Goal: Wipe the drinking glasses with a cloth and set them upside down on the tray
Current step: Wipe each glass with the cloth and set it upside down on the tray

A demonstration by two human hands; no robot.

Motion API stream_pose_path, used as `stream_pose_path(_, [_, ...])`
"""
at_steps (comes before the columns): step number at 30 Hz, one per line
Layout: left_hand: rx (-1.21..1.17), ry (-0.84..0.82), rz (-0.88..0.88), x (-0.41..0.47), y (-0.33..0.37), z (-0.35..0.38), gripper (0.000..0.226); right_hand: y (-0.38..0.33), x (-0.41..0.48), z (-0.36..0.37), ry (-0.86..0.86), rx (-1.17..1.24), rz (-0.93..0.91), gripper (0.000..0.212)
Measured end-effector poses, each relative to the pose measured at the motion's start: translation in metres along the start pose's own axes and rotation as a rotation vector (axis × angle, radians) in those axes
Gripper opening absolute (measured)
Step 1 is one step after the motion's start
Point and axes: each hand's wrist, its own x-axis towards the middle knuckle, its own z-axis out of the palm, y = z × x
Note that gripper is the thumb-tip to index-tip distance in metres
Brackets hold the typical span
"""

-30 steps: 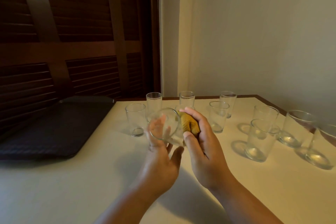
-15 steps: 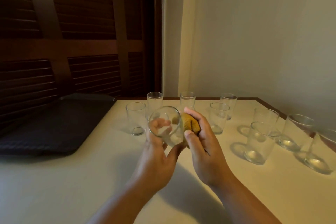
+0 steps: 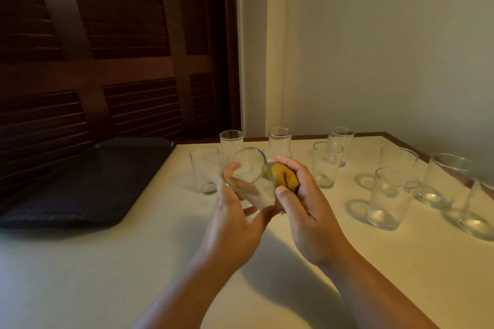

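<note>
Left hand, its grip curled round a tilted glass held above the counter, and right hand, its grip clamped on a bunched yellow cloth pressed to that glass's side, with other glasses upright behind and the dark tray at left.

Pale cream bench across the whole lower frame, with a dark wood edge along its far right side. At mid-left a dark tray lies flat on it, reaching the back edge. Around the centre, five clear centre glasses stand upright, mouths up. Over at the right, four more right-hand glasses stand upright, casting ringed shadows.
</note>
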Motion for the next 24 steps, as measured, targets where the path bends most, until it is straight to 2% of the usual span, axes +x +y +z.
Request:
stream_pose_path(2, [-0.005, -0.064, -0.016, -0.004, 0.000, 0.002, 0.084, -0.005, -0.003, 0.004, -0.006, -0.018, -0.060, 0.051])
stream_pose_path(5, [-0.062, -0.016, -0.018, -0.004, 0.000, 0.006, 0.075, -0.002, 0.000, 0.002, 0.003, -0.030, -0.041, 0.045])
stream_pose_path(8, [-0.112, 0.008, -0.023, 0.000, -0.003, 0.007, 0.093, 0.001, 0.003, -0.001, -0.010, -0.055, 0.058, 0.040])
stream_pose_path(10, [-0.051, -0.047, -0.011, 0.000, -0.008, 0.007, 0.110, 0.001, 0.001, 0.000, -0.015, -0.042, 0.032, 0.041])
stream_pose_path(12, [-0.022, -0.083, 0.013, -0.003, -0.010, 0.007, 0.116, -0.004, -0.002, 0.003, 0.004, -0.030, -0.043, 0.047])
stream_pose_path(14, [-0.036, -0.051, 0.030, -0.004, -0.008, 0.008, 0.109, -0.004, 0.000, 0.001, 0.029, -0.014, -0.066, 0.047])
stream_pose_path(18, [-0.037, 0.133, 0.046, 0.000, -0.002, 0.004, 0.094, -0.003, 0.004, -0.001, 0.028, -0.017, 0.064, 0.036])
stream_pose_path(21, [0.031, 0.056, 0.018, -0.003, -0.001, 0.003, 0.082, -0.007, -0.003, 0.003, 0.003, 0.000, -0.027, 0.044])
stream_pose_path(24, [-0.017, -0.049, 0.030, -0.006, -0.002, 0.005, 0.074, -0.009, -0.003, 0.004, 0.013, 0.023, -0.075, 0.043])
